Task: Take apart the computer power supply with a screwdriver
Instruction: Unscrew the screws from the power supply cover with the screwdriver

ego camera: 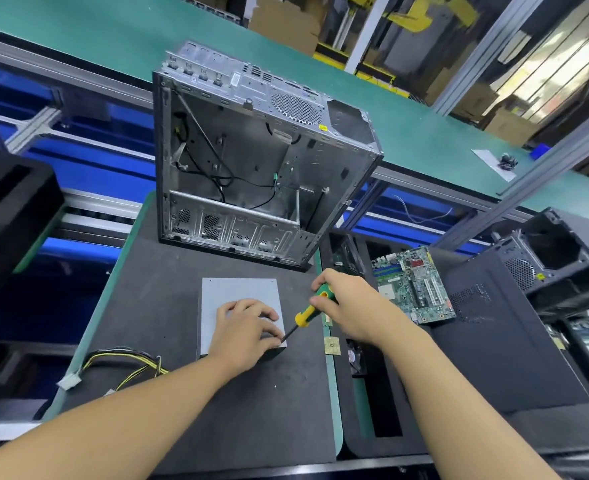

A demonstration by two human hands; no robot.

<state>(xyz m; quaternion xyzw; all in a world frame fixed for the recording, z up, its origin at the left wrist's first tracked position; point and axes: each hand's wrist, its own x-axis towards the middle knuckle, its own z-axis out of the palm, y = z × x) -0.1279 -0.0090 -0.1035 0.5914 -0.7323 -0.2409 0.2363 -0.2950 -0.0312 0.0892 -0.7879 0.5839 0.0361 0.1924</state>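
The right hand (346,306) grips the green-and-yellow handle of a screwdriver (312,306), whose dark shaft slants down and left to the near right corner of the power supply (241,299). The left hand (248,327) lies flat on that grey box, fingers spread and holding nothing, fingertips beside the screwdriver tip. The power supply sits plain side up on the dark bench (182,393), with no label legible. Its yellow-and-black cable bundle (123,365) trails off to the left. Behind it an empty computer case (251,168) stands open. To the right lie a small processor chip (332,345) and a green motherboard (414,285). Beyond runs a green conveyor belt (113,39).
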